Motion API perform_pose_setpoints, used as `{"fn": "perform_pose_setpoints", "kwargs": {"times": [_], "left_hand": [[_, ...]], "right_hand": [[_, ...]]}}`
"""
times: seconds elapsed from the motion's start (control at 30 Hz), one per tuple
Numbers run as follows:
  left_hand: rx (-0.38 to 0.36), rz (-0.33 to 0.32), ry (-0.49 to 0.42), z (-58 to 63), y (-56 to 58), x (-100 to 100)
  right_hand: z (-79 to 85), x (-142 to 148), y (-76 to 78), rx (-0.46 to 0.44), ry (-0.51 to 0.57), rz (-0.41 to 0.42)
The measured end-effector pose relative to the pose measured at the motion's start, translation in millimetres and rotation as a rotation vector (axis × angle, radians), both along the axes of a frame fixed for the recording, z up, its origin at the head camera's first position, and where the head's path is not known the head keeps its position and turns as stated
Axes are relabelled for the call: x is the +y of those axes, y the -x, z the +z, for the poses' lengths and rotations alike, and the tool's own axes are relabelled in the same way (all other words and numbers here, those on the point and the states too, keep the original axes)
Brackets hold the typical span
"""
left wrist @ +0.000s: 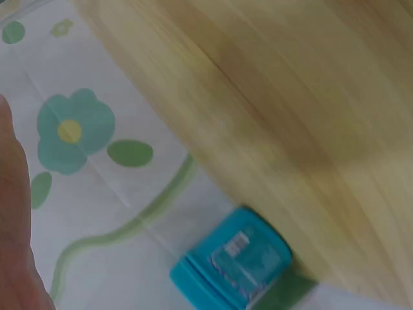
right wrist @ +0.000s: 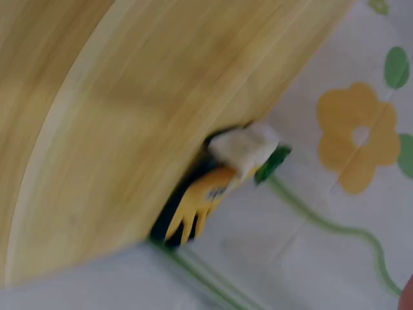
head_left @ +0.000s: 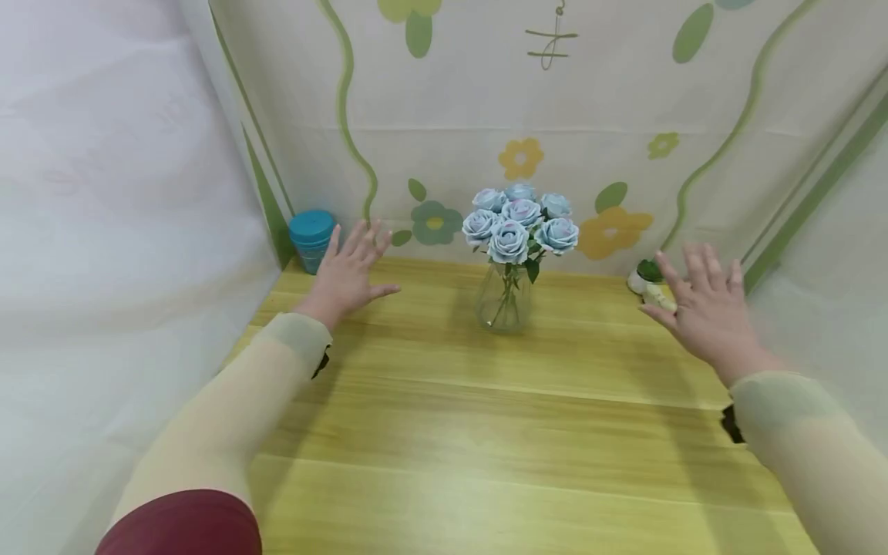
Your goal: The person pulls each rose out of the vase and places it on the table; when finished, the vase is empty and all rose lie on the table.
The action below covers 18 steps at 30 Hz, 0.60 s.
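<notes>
Yellow, blurred small object (head_left: 657, 297) hides behind right hand (head_left: 708, 312); both hands spread, empty.

Pale blue roses (head_left: 516, 220) in clear glass vase (head_left: 504, 302); teal jar (head_left: 311, 239); yellow-grained wooden table (head_left: 486, 447); cream backdrop (head_left: 555, 116) patterned with green, yellow flowers

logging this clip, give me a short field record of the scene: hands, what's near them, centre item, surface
left hand: open, fingers spread, holds nothing
near left hand: teal lidded cup by the wall
right hand: open, fingers spread, holds nothing
near right hand: small white pot with a green top
centre item: glass vase of blue roses
surface: wooden table
</notes>
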<state>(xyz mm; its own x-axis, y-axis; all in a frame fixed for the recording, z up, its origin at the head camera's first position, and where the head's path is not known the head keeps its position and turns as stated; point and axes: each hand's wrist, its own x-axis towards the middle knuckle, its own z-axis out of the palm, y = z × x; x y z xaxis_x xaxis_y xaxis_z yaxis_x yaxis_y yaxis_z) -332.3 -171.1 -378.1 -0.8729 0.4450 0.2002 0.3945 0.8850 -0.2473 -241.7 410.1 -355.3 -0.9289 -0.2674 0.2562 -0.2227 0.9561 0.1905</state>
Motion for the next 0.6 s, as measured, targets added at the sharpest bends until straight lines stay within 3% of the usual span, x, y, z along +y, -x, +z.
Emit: {"fn": "perform_pose_setpoints", "kwargs": {"times": [0.17, 0.3, 0.47, 0.6], "left_hand": [[-0.021, -0.050, -0.096, -15.4, 5.0, 34.7], [-0.058, -0.093, -0.120, -24.6, 7.0, 72.7], [-0.131, -0.137, -0.201, -28.4, 4.5, 117.8], [-0.166, -0.169, -0.313, -28.1, 4.0, 146.8]], "right_hand": [[-13.8, -46.4, 17.8, 0.037, 0.164, 0.137], [-22.7, -89.0, 32.0, -0.022, 0.293, 0.216], [-27.5, -136.1, 44.1, -0.063, 0.576, 0.223], [-22.5, -162.9, 54.3, 0.011, 0.784, 0.222]]}}
